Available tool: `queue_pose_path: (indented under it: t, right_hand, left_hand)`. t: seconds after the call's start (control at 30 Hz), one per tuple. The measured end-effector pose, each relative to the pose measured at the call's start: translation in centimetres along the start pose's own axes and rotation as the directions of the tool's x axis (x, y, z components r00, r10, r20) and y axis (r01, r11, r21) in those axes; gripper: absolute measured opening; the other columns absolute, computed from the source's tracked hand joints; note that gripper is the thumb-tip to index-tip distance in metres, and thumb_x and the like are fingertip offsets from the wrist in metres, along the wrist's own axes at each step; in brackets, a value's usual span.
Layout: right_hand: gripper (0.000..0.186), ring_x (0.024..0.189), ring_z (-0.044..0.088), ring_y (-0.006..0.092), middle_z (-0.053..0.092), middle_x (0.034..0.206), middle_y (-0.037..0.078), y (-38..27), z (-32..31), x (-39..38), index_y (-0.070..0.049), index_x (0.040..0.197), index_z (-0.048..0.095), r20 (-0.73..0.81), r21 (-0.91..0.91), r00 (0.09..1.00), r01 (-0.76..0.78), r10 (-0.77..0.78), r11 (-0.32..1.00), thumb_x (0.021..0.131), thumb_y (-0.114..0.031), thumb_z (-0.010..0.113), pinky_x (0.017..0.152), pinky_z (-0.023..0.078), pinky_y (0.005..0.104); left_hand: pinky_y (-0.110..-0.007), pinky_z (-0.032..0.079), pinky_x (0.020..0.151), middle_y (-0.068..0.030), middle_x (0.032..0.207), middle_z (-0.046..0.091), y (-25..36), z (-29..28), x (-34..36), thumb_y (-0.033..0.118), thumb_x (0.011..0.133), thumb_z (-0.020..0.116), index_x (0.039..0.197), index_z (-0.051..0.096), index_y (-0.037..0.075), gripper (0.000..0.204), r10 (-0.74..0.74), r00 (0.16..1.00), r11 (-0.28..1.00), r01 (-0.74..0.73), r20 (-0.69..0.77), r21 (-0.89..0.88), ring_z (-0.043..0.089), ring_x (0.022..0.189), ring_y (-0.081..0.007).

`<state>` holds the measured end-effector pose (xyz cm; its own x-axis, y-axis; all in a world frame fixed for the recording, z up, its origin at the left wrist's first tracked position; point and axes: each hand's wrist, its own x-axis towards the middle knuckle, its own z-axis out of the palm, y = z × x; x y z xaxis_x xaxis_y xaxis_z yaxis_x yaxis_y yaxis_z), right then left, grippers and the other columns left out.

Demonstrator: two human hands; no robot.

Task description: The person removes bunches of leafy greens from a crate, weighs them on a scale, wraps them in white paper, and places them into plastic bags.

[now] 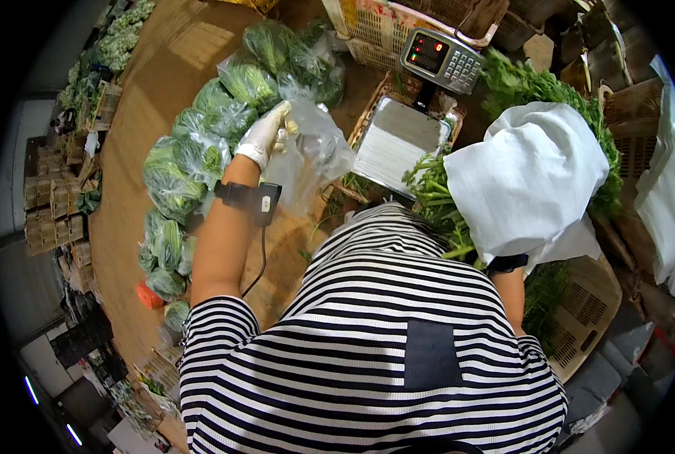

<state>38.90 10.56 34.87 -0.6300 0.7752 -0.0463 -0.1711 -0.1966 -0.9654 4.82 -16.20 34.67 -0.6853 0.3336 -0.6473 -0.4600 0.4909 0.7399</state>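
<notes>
My gloved left hand (269, 132) grips a clear plastic bag (315, 155), left of the metal scale pan (398, 140) with its keypad display (439, 60) above. Bagged leafy vegetables (171, 174) lie piled beside that hand. At the right, my right forearm (507, 299) runs under a large white sheet (526, 181); that hand and its fingers are hidden. The sheet rests over a bunch of leafy greens (428, 189), whose stems and leaves poke out around it.
Plastic crates (367, 53) stand behind the scale. A beige crate (587, 318) sits at the lower right, and white sheets (662, 189) hang at the far right. Stacked crates (54, 197) line the far left beyond the brown floor (133, 98). A small red object (148, 295) lies by the pile.
</notes>
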Motion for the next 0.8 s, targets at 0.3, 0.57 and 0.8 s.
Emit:
queue_pose_path:
  t: [0.3,0.57,0.8]
  right_hand:
    - [0.038,0.104,0.046,0.0203,0.047,0.116,0.011,-1.1,2.3,2.8,-0.002,0.117,0.042,0.11,0.012,0.993,0.051,-0.052,0.999,0.087,-0.026,0.048,0.091,0.039,0.0339]
    - [0.04,0.106,0.045,0.0204,0.045,0.119,0.011,-1.0,7.0,5.0,-0.003,0.119,0.04,0.285,0.056,0.957,0.041,-0.055,0.998,0.088,-0.026,0.047,0.092,0.038,0.0338]
    - [0.041,0.108,0.044,0.0205,0.043,0.121,0.01,-2.4,6.1,5.6,-0.003,0.121,0.038,0.306,0.032,0.949,0.068,-0.074,0.997,0.089,-0.026,0.047,0.093,0.037,0.0338]
  left_hand:
    - [-0.023,0.036,0.048,0.0014,0.062,0.05,5.4,-1.3,-5.0,0.025,0.088,0.049,0.083,0.057,0.007,0.02,0.322,0.883,0.884,-0.151,0.342,-0.443,0.039,0.046,-0.0071]
    - [-0.022,0.03,0.046,0.0062,0.057,0.028,9.3,3.9,-12.3,0.044,0.091,0.037,0.129,0.04,0.012,0.05,0.359,0.76,0.905,-0.141,0.541,-0.402,0.028,0.047,-0.0069]
    - [-0.018,0.02,0.032,0.0066,0.045,0.025,10.6,2.5,-11.9,0.045,0.088,0.044,0.108,0.053,0.003,0.048,0.382,0.8,0.835,-0.084,0.462,-0.544,0.024,0.035,-0.0049]
